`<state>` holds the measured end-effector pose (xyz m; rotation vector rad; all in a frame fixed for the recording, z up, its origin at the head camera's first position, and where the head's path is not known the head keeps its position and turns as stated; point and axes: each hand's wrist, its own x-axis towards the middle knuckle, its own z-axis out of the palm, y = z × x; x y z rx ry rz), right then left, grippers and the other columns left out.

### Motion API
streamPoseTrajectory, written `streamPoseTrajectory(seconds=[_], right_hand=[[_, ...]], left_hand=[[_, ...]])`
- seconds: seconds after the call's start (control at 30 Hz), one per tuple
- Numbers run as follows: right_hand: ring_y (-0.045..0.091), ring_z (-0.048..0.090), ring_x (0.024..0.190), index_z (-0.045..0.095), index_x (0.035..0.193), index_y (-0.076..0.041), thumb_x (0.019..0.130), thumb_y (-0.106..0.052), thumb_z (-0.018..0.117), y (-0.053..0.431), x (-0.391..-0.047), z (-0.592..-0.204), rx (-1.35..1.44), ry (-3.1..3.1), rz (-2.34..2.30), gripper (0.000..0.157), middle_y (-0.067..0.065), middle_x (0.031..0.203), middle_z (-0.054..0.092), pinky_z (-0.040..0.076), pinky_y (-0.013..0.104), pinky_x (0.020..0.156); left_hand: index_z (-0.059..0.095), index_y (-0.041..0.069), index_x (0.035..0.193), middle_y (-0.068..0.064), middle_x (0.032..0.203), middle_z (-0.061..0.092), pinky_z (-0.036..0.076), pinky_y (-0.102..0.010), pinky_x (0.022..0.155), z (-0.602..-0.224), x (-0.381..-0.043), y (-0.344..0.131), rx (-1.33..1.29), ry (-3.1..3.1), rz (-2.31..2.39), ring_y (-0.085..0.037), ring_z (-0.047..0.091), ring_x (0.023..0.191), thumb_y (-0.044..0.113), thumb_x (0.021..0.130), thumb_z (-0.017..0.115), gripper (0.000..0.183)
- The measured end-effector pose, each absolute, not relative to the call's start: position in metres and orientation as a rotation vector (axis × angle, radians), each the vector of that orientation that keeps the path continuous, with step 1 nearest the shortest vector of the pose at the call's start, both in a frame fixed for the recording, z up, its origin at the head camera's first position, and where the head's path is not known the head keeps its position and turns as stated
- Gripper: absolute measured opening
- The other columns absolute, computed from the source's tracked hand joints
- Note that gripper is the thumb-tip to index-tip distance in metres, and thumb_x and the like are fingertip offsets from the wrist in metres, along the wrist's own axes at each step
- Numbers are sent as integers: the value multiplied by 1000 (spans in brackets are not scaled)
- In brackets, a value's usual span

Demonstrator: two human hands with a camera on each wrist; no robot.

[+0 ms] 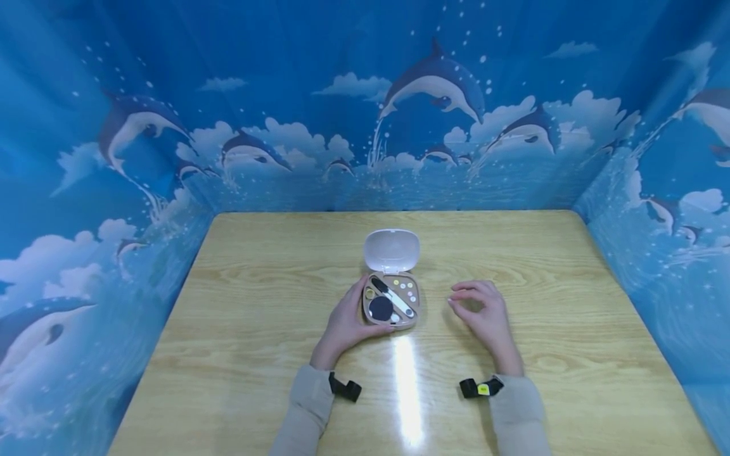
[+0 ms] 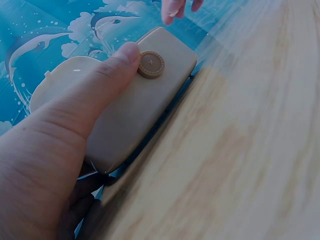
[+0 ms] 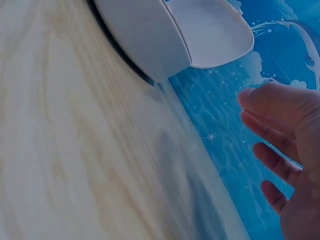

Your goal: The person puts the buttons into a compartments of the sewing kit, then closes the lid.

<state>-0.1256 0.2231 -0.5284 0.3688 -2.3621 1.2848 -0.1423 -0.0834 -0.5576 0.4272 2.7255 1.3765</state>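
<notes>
A small beige case stands on the table with its pale lid raised at the back. Inside lie a white tool with a dark end, a black round disc, a small yellow ring and several small white and yellow buttons. My left hand grips the case from the left, thumb along its front beside the round catch. To the right of the case, my right hand hovers apart from it, fingers loosely bent, with nothing visible between thumb and fingers.
The wood-grain table extends around the case. A blue curtain printed with dolphins encloses its back and sides. Black wrist straps sit at both sleeve ends, and a bright light reflection crosses the table in front of the case.
</notes>
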Motion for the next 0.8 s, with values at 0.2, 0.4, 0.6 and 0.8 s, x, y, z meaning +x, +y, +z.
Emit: streamPoseTrajectory(seconds=[0.2,0.4,0.6,0.8], right_hand=[[20,55,100,76,82,-11,70,1,86,212,-134,-524,383,-2356,1291,20,5,102,72,35,27,94],[23,55,101,76,82,-10,69,2,87,200,-142,-520,401,-2347,1337,21,5,103,72,36,36,95],[24,56,99,76,82,-9,69,2,86,189,-147,-519,431,-2343,1363,20,6,102,72,36,36,95],[24,55,101,76,83,-8,71,0,85,177,-151,-516,444,-2383,1374,17,6,102,72,37,39,94]], left_hand=[[23,21,159,-1,160,31,31,-50,115,-557,-142,-83,410,2729,1362,-25,34,143,71,57,83,128],[23,21,159,-2,160,30,31,-51,115,-557,-142,-84,416,2732,1351,-25,34,143,73,57,82,129],[23,20,159,-3,160,30,31,-52,115,-558,-141,-84,428,2730,1369,-27,34,143,71,57,84,129],[23,20,159,-1,160,31,31,-49,116,-558,-141,-84,437,2717,1390,-24,34,143,71,58,83,128]])
